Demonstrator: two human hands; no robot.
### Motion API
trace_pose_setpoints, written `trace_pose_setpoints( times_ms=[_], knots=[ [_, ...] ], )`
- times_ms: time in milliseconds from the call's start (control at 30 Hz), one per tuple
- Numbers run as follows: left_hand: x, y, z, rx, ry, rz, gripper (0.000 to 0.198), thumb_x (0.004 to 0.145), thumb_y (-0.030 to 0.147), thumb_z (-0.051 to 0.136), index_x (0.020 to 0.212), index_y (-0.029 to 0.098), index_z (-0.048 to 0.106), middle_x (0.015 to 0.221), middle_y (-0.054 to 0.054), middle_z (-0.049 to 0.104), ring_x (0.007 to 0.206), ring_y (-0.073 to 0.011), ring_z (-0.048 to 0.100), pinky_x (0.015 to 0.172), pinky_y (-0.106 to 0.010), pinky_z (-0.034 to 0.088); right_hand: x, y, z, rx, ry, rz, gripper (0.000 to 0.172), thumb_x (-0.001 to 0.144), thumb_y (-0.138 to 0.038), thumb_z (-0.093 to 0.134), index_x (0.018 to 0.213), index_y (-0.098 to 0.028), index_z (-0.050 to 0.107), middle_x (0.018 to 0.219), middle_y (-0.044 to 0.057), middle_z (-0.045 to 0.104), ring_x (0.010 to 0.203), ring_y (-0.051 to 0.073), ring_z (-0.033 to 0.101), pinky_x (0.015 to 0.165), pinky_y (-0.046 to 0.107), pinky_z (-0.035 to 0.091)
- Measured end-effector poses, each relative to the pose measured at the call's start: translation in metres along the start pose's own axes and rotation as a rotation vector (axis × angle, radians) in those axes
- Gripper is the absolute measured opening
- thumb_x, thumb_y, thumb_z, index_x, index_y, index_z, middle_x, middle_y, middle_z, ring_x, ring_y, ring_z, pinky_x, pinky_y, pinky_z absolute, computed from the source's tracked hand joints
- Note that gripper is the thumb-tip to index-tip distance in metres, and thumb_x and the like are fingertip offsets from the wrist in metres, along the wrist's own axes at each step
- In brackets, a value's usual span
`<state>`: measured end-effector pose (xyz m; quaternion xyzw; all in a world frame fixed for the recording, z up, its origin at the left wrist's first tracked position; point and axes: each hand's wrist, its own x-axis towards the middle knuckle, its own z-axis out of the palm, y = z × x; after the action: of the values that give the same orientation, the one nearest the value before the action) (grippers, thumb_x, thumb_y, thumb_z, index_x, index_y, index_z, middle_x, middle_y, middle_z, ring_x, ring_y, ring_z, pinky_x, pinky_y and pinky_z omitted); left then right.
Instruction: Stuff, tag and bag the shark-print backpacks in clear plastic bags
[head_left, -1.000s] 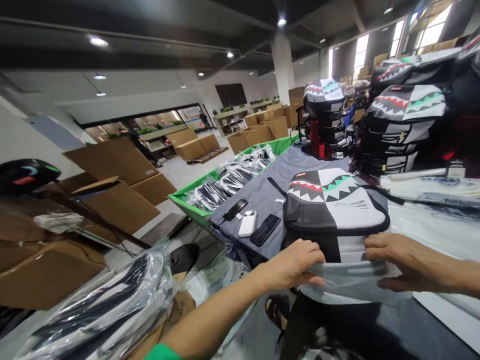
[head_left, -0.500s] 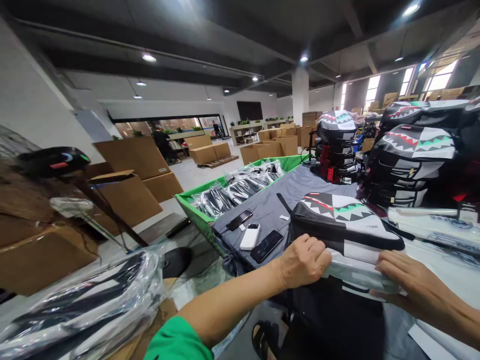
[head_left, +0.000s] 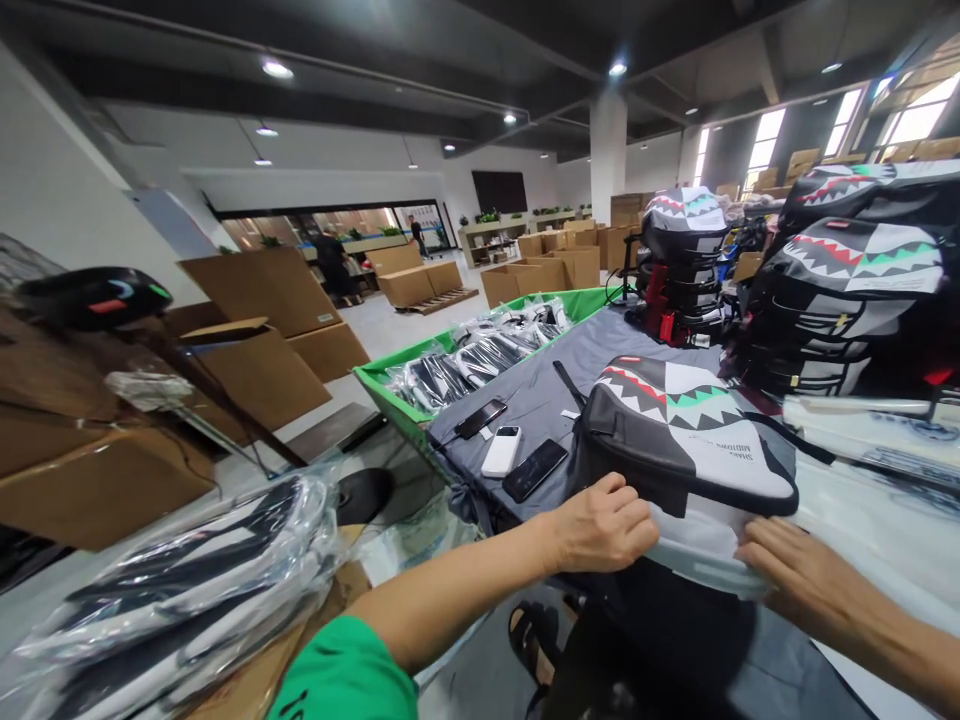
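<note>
A grey, white and black backpack [head_left: 679, 430] with a red and green shark-tooth print lies on the cloth-covered table, its near end toward me. Translucent plastic bag [head_left: 701, 555] covers that near end, its rim stretched between my hands. My left hand [head_left: 606, 525] is closed around the bag's left side, against the backpack's lower corner. On the other side, my right hand [head_left: 791, 565] pinches the bag's right edge; some of its fingers are hidden underneath. Left of the backpack lie a white power bank [head_left: 502, 453] and a black phone [head_left: 535, 470].
Behind the table edge, a green bin [head_left: 375, 385] holds several plastic-wrapped bags. Stacked backpacks [head_left: 847, 290] rise at the right, near flat plastic bags [head_left: 862, 510]. Wrapped backpacks [head_left: 195, 590] lie low at the left, by cardboard boxes [head_left: 251, 375]. People stand far off.
The backpack's near end has tipped down, showing more of its printed front. Both hands have moved slightly, still gripping the plastic, and the view has shifted a little.
</note>
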<state>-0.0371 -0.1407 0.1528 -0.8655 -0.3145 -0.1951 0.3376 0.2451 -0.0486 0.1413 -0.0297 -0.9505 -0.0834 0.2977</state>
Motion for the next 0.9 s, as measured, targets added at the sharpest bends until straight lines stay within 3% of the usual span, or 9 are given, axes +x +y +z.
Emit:
trace_pose_setpoints(
  times_ms=[100,233,267,333,433,533,600,733,900],
  knots=[
    [-0.002,0.012,0.008,0.026,0.032,-0.062,0.024,0.096,0.011,0.047,0.074,0.019,0.05,0.066,0.001,0.049,0.063,-0.0161,0.046,0.067,-0.034,0.031,-0.004,0.005,-0.001,-0.001,0.006,-0.052,0.03,0.082,0.003,0.04,0.091,-0.023,0.049,0.077,0.001,0.058,0.068,0.018,0.05,0.064,0.03,0.037],
    [-0.012,0.034,0.007,-0.117,-0.209,0.011,0.037,0.1,0.049,0.054,0.08,0.018,0.054,0.072,0.001,0.053,0.066,-0.016,0.051,0.074,-0.035,0.037,-0.011,-0.003,0.007,-0.001,-0.039,-0.152,0.027,0.088,0.001,0.037,0.086,-0.023,0.049,0.076,0.0,0.059,0.066,0.017,0.052,0.066,0.031,0.039],
    [-0.016,0.039,0.007,-0.143,-0.252,0.039,0.038,0.099,0.051,0.055,0.081,0.018,0.055,0.073,0.001,0.054,0.067,-0.0157,0.051,0.077,-0.036,0.038,-0.013,-0.006,0.01,-0.015,-0.039,-0.16,0.028,0.089,0.002,0.036,0.084,-0.024,0.048,0.075,0.0,0.059,0.065,0.017,0.052,0.066,0.031,0.039],
    [-0.023,0.047,0.008,-0.16,-0.269,0.066,0.025,0.098,0.035,0.059,0.081,0.018,0.054,0.073,0.002,0.054,0.066,-0.0143,0.051,0.081,-0.035,0.038,-0.018,-0.012,0.014,-0.039,-0.034,-0.16,0.032,0.091,0.003,0.033,0.082,-0.024,0.048,0.075,0.0,0.061,0.065,0.017,0.052,0.067,0.031,0.04],
    [-0.025,0.05,0.008,-0.154,-0.2,0.05,0.018,0.095,0.013,0.054,0.078,0.019,0.052,0.07,0.004,0.054,0.063,-0.0126,0.049,0.083,-0.034,0.037,-0.026,-0.012,0.01,-0.021,-0.012,-0.147,0.031,0.098,-0.004,0.034,0.081,-0.023,0.051,0.076,0.001,0.062,0.067,0.018,0.055,0.072,0.032,0.043],
    [-0.012,0.045,0.003,-0.158,-0.092,0.052,0.018,0.094,0.011,0.049,0.079,0.018,0.054,0.069,0.003,0.054,0.062,-0.0127,0.047,0.084,-0.036,0.038,-0.034,-0.007,0.0,0.026,0.014,-0.128,0.023,0.099,-0.01,0.041,0.091,-0.022,0.058,0.08,0.002,0.063,0.072,0.018,0.058,0.076,0.032,0.046],
    [0.001,0.043,0.0,-0.123,0.042,0.024,0.02,0.092,0.01,0.047,0.076,0.019,0.054,0.066,0.003,0.051,0.06,-0.0132,0.044,0.079,-0.036,0.039,-0.038,-0.008,-0.001,0.029,0.092,-0.046,0.02,0.096,-0.009,0.045,0.098,-0.022,0.061,0.084,0.004,0.064,0.077,0.02,0.059,0.076,0.035,0.048],
    [0.02,0.045,-0.001,0.018,0.277,-0.176,0.027,0.086,0.005,0.047,0.063,0.02,0.048,0.058,0.002,0.046,0.057,-0.0146,0.037,0.067,-0.034,0.035,-0.036,-0.021,0.012,0.019,0.293,0.192,0.009,0.092,-0.015,0.055,0.098,-0.022,0.057,0.086,0.006,0.059,0.079,0.023,0.055,0.071,0.038,0.048],
    [0.012,0.053,0.006,0.07,0.335,-0.365,0.032,0.086,0.003,0.046,0.059,0.02,0.046,0.055,0.003,0.043,0.058,-0.0144,0.035,0.077,-0.034,0.04,-0.029,-0.026,0.021,0.103,0.194,0.059,0.01,0.094,-0.014,0.052,0.1,-0.019,0.057,0.084,0.004,0.06,0.073,0.017,0.054,0.065,0.03,0.046]
  ],
)
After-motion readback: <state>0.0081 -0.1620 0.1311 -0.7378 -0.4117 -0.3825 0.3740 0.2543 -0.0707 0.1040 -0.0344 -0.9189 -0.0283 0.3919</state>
